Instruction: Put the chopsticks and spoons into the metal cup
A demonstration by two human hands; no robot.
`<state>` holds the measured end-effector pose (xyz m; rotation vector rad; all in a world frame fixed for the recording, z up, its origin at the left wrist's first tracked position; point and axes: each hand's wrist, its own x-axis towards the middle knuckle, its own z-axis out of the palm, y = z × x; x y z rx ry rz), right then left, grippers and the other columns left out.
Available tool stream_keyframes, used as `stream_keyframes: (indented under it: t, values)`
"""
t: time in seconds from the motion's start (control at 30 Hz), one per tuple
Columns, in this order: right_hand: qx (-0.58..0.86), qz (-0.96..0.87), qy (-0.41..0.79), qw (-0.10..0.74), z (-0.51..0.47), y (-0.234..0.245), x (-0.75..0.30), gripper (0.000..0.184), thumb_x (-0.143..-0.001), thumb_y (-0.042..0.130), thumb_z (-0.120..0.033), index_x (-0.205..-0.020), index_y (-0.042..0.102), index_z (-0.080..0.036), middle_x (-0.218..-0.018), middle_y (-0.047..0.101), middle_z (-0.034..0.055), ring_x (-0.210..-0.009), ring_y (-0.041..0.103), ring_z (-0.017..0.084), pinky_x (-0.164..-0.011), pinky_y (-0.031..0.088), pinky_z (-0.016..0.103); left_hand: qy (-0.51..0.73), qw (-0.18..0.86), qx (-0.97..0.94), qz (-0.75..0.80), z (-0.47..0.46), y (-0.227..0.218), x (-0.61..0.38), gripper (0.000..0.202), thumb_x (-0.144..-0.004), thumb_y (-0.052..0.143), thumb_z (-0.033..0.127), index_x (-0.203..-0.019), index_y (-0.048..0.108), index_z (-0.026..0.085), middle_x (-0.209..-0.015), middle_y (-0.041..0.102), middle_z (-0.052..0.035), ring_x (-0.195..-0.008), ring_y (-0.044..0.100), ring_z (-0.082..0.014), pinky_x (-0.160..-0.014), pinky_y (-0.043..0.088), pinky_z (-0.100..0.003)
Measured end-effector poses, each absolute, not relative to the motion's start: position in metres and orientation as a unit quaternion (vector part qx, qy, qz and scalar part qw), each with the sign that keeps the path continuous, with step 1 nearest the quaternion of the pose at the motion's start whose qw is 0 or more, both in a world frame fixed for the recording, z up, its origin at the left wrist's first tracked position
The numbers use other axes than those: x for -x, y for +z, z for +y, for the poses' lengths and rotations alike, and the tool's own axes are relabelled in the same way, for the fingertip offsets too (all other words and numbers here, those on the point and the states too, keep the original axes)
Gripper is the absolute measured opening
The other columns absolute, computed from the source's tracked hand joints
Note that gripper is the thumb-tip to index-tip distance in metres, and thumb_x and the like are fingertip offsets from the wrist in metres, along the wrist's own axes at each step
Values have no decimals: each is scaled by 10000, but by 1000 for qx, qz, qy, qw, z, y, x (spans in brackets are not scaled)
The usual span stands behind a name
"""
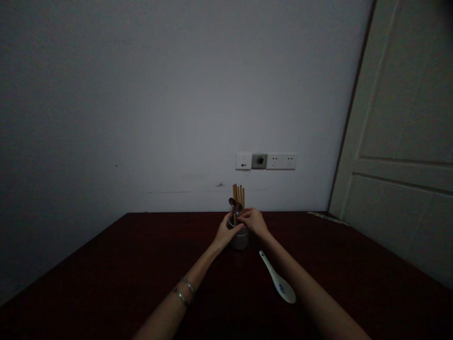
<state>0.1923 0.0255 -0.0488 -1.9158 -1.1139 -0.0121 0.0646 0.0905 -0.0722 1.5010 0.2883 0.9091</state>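
Observation:
A grey cylindrical utensil holder (239, 242) stands upright on the dark red table. Several wooden chopsticks (238, 192) rise from it, along with dark, shiny spoons (232, 202) whose bowls point up. My left hand (225, 234) is wrapped round the near left side of the holder, its thumb across the front near the rim. Over the right of the rim, my right hand (255, 221) has its fingers pinched together at a metal spoon (238, 208); the exact grip is small and dim. A white ceramic soup spoon (278, 278) with a blue mark lies beside my right forearm.
The dark red table (116, 278) meets a grey wall behind the holder. Wall sockets (281, 161) sit above the table's back edge. A pale panelled door (399, 141) stands at the right, near a flat light strip (327, 217) on the table's back right edge.

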Motion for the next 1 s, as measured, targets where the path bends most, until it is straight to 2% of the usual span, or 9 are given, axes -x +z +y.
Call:
stream_keyframes:
  t: [0.17, 0.4, 0.5, 0.77, 1.0]
  values:
    - [766, -460, 9, 449, 11, -34, -190, 152, -647, 623, -296, -689, 721, -188, -952, 675, 75, -974, 583, 212, -811, 415, 268, 402, 620, -662, 127, 93, -73, -64, 612, -585, 749, 281, -1138, 524, 146, -1118, 595, -123, -1042, 541, -237, -929, 370, -368]
    - [688, -444, 49, 571, -20, -30, -194, 269, -662, 613, -363, -777, 706, -139, -868, 693, 99, -837, 625, 222, -767, 450, 303, 412, 611, -664, 131, 96, -78, -65, 608, -594, 747, 311, -1132, 528, 133, -1149, 572, -147, -1078, 513, -254, -939, 360, -373]
    - [678, -432, 75, 590, -34, -38, -199, 324, -661, 616, -405, -799, 698, -124, -830, 695, 106, -803, 627, 227, -727, 467, 313, 403, 609, -671, 127, 98, -80, -66, 609, -621, 730, 322, -1151, 505, 127, -1157, 565, -156, -1070, 517, -252, -931, 368, -374]
    - [701, -422, 168, 550, -65, -51, -206, 338, -684, 602, -409, -852, 679, -125, -875, 677, 100, -770, 610, 197, -618, 465, 268, 404, 613, -665, 136, 97, -80, -65, 600, -620, 731, 328, -1138, 497, 136, -1149, 562, -156, -1047, 533, -246, -929, 372, -378]
    - [727, -444, 285, 440, -76, -51, -206, 358, -672, 626, -307, -980, 619, -124, -874, 656, 81, -717, 587, 142, -553, 430, 219, 416, 648, -625, 127, 102, -84, -68, 685, -615, 733, 319, -1197, 416, 148, -1126, 570, -157, -1045, 540, -232, -919, 381, -366]
